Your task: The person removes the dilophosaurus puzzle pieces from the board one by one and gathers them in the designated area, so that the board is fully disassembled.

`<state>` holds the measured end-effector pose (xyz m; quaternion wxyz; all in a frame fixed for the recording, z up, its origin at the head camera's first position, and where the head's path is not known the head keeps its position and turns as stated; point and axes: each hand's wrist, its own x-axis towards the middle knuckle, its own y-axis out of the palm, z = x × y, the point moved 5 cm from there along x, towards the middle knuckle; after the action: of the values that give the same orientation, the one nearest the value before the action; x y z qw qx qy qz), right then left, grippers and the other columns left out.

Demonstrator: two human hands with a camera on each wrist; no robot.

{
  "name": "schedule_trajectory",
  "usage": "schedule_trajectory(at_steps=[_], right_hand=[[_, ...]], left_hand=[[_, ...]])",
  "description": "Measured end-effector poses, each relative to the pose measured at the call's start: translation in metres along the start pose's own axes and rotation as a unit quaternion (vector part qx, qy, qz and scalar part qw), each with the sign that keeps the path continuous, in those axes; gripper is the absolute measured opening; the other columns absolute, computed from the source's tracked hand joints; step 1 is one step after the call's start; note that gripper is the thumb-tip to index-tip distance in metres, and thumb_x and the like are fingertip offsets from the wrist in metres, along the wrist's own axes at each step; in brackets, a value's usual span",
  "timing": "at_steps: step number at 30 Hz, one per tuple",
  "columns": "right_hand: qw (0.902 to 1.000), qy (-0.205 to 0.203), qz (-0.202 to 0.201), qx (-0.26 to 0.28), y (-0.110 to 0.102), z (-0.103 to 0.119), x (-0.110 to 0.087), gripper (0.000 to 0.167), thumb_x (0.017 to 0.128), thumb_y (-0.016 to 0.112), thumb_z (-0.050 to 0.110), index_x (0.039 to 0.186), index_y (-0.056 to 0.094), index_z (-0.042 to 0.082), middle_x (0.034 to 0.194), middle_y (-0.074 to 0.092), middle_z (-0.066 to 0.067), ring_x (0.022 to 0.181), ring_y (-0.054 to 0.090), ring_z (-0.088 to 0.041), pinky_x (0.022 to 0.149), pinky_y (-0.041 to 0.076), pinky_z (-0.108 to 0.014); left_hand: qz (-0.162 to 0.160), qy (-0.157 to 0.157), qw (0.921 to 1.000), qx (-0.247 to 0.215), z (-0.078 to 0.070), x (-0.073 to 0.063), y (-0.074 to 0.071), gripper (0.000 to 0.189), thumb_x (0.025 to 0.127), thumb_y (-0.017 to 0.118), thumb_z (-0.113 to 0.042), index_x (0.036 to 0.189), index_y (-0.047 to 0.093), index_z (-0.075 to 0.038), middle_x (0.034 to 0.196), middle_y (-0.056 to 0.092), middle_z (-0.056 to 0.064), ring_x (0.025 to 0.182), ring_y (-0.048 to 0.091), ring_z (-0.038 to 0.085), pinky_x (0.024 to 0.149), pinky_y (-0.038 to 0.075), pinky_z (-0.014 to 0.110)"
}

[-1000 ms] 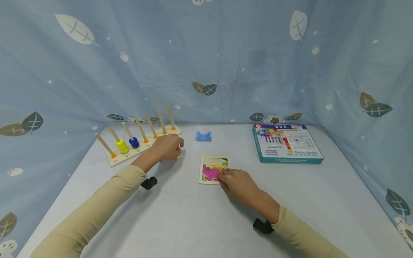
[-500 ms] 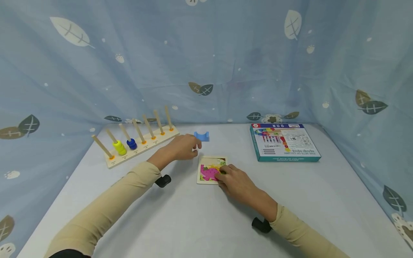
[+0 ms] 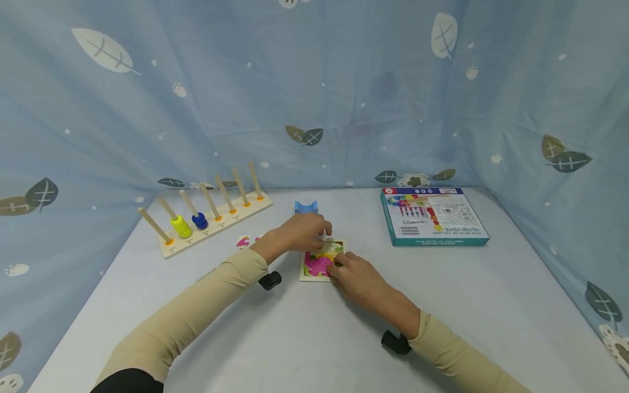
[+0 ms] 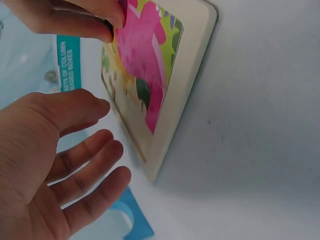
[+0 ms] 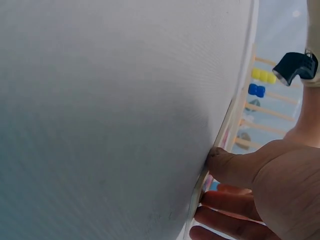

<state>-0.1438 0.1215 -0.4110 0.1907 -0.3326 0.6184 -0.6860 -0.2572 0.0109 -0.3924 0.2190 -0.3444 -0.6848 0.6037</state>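
A dinosaur jigsaw puzzle in a pale wooden tray lies on the white table, showing a pink dinosaur. My right hand holds its right side, and in the right wrist view the thumb presses on the tray's edge. Over the puzzle's far part hovers my left hand. In the left wrist view its fingers are loosely bent beside the tray, and no piece shows between them. Bare tray floor is visible near the thumb. A loose pink-and-white piece lies left of the left wrist, with another piece partly hidden.
At the back left stands a wooden peg board with yellow beads and blue beads on two pegs. A blue curved stand sits behind the left hand. A flat teal-edged box lies at the back right.
My left hand has moved right, from the loose pieces to above the puzzle, uncovering pieces on the table. My right hand stays on the puzzle. The head view has shifted slightly.
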Motion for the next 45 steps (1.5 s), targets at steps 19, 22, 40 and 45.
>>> schedule_trajectory(at_steps=[19, 22, 40, 45], right_hand=[[0.9998, -0.008, -0.015, -0.007, 0.0, 0.003, 0.0, 0.016, 0.087, 0.079, 0.018, 0.099, 0.076, 0.008, 0.094, 0.067, -0.008, 0.082, 0.062, -0.022, 0.074, 0.055, -0.03], [0.9998, -0.008, -0.016, -0.011, 0.0, 0.004, 0.0, 0.016, 0.087, 0.08, 0.018, 0.099, 0.076, 0.009, 0.094, 0.067, -0.008, 0.083, 0.062, -0.022, 0.074, 0.055, -0.03], [0.9998, 0.007, -0.018, 0.005, -0.001, 0.001, 0.001, 0.016, 0.086, 0.08, 0.018, 0.099, 0.077, 0.009, 0.094, 0.067, -0.008, 0.081, 0.061, -0.021, 0.072, 0.055, -0.03], [0.9998, 0.009, -0.017, 0.002, -0.001, 0.002, 0.001, 0.017, 0.085, 0.081, 0.019, 0.099, 0.077, 0.01, 0.092, 0.067, -0.007, 0.08, 0.061, -0.02, 0.071, 0.054, -0.029]], left_hand=[[-0.023, 0.025, 0.9994, 0.007, -0.009, 0.017, 0.013, 0.021, 0.091, 0.075, -0.025, 0.11, 0.074, -0.017, 0.101, 0.067, 0.0, 0.088, 0.062, 0.012, 0.076, 0.051, 0.03], [-0.022, 0.029, 0.9993, 0.006, -0.01, 0.018, 0.013, 0.021, 0.091, 0.075, -0.025, 0.111, 0.074, -0.017, 0.101, 0.067, 0.0, 0.089, 0.062, 0.012, 0.077, 0.051, 0.029], [-0.026, 0.049, 0.9982, 0.025, -0.019, 0.02, 0.009, 0.026, 0.091, 0.07, -0.012, 0.116, 0.073, -0.015, 0.105, 0.067, 0.001, 0.094, 0.064, 0.014, 0.081, 0.052, 0.03], [-0.021, 0.042, 0.9987, 0.022, -0.018, 0.018, 0.006, 0.026, 0.092, 0.07, -0.011, 0.117, 0.072, -0.015, 0.106, 0.068, 0.002, 0.095, 0.064, 0.015, 0.082, 0.052, 0.031]])
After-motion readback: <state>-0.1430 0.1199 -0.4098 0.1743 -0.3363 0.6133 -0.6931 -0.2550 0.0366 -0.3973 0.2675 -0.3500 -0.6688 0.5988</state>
